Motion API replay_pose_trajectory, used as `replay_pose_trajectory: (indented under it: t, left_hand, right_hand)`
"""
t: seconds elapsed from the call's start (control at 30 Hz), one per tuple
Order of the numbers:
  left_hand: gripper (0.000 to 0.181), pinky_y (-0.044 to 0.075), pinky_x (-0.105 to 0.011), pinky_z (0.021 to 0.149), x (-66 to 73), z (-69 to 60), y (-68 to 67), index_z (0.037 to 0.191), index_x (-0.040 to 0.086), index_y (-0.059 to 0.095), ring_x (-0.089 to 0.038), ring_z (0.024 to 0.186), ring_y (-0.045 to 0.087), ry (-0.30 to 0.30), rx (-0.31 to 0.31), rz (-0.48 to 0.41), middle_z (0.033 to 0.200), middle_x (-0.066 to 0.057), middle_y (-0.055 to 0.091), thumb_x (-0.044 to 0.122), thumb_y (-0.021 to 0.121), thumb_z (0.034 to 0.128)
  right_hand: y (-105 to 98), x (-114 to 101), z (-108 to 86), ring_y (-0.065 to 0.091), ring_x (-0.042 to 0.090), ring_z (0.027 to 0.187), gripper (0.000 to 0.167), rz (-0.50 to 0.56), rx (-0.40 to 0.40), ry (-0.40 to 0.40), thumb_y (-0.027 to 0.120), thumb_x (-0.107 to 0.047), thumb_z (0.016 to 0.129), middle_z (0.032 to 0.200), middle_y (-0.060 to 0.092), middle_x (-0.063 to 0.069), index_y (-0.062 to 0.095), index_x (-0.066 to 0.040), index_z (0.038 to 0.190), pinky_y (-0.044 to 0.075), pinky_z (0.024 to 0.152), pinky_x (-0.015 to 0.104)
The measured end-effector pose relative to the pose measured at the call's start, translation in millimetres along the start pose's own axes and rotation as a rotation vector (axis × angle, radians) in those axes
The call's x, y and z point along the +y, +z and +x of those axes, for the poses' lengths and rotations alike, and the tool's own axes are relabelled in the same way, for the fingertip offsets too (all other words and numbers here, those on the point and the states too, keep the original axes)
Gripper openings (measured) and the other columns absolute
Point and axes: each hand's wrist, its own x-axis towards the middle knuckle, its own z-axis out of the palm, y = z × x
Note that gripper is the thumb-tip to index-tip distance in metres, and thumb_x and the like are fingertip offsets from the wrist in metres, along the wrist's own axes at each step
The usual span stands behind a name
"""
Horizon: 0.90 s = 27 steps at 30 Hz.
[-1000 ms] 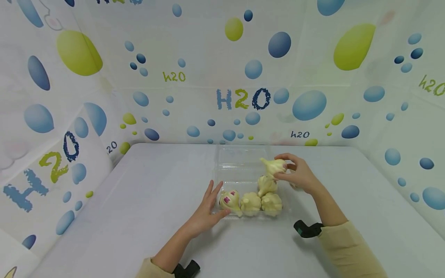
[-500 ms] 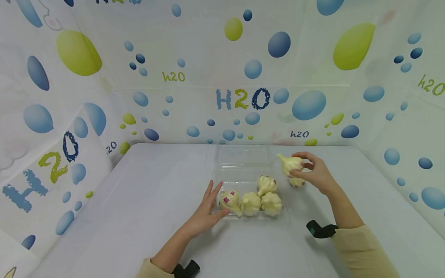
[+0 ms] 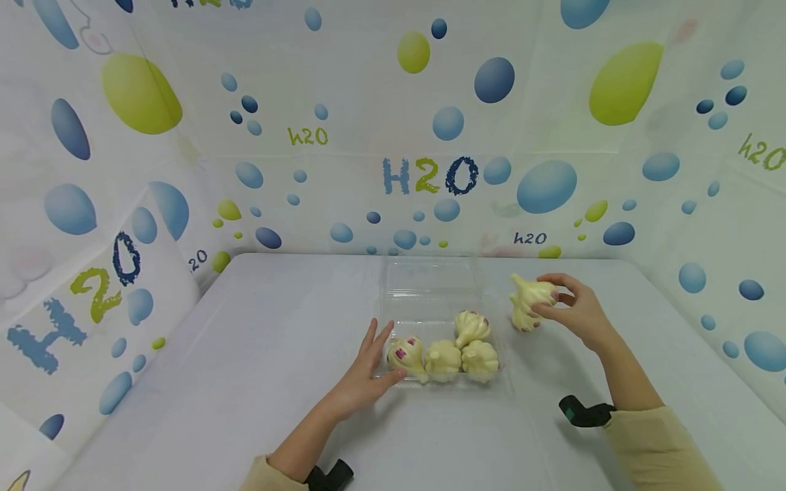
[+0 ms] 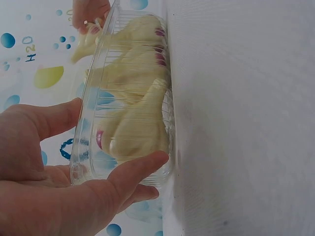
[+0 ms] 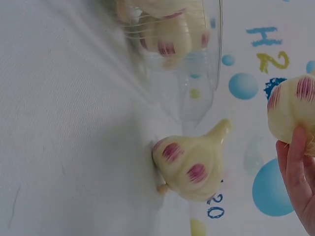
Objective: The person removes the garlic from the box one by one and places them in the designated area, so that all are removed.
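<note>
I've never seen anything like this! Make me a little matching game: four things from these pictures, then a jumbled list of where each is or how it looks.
Things
1. Left hand
2. Right hand
3. Clear container
4. Loose garlic bulb

Places or states
A. Lid open, four garlic bulbs inside
B. On the table, right of the container
C. Fingers spread at the container's left end
D. Holding a raised garlic bulb

Pairs: 1-C, 2-D, 3-A, 4-B

The curtain [image 3: 356,88] beyond the left hand [image 3: 362,385] and right hand [image 3: 577,314] bore "H2O" in big letters [image 3: 426,175] and "h2o" in small ones [image 3: 308,136]. Another big "H2O" [image 3: 100,296] stood left of both hands.
</note>
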Motion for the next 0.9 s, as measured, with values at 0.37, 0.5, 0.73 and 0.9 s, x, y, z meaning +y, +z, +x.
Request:
replay_pose_trajectory:
  t: [0.37,0.5,0.73,0.9]
  left_hand:
    - [0.077,0.023,-0.055,0.103,4.5,-1.5,-0.6,0.147,0.018,0.017,-0.045,0.131,0.020,-0.004,-0.002,-0.012,0.151,-0.013,-0.012,0.019,0.064,0.0862]
    - [0.077,0.023,-0.055,0.102,4.6,-1.5,-0.6,0.147,0.019,0.017,-0.045,0.131,0.019,-0.008,0.000,-0.007,0.151,-0.013,-0.012,0.019,0.064,0.0864]
    - [0.077,0.022,-0.057,0.102,3.6,-1.4,-0.4,0.148,0.019,0.016,-0.045,0.132,0.017,-0.013,0.002,-0.004,0.151,-0.013,-0.012,0.020,0.064,0.0866]
    - [0.077,0.021,-0.059,0.101,3.7,-1.3,-0.2,0.148,0.020,0.017,-0.045,0.132,0.017,-0.018,0.005,0.002,0.151,-0.012,-0.012,0.021,0.063,0.0867]
  right_hand:
    - [-15.0,20.4,-6.0,0.050,0.003,0.090,0.042,0.028,0.052,0.019,0.068,-0.019,0.084,0.116,0.040,0.001,0.049,-0.011,0.120,0.048,0.069,0.017]
    - [-18.9,25.1,-8.0,0.049,0.002,0.089,0.041,0.014,0.073,0.032,0.067,-0.020,0.084,0.117,0.039,0.003,0.049,-0.012,0.120,0.048,0.068,0.016]
    - [-25.2,30.5,-8.5,0.049,-0.001,0.085,0.046,0.008,0.089,0.044,0.067,-0.018,0.084,0.119,0.038,0.009,0.046,-0.005,0.123,0.049,0.066,0.016]
    - [-29.7,37.0,-7.2,0.048,-0.003,0.084,0.053,-0.020,0.097,0.065,0.067,-0.019,0.084,0.119,0.038,0.012,0.042,0.002,0.126,0.049,0.065,0.016]
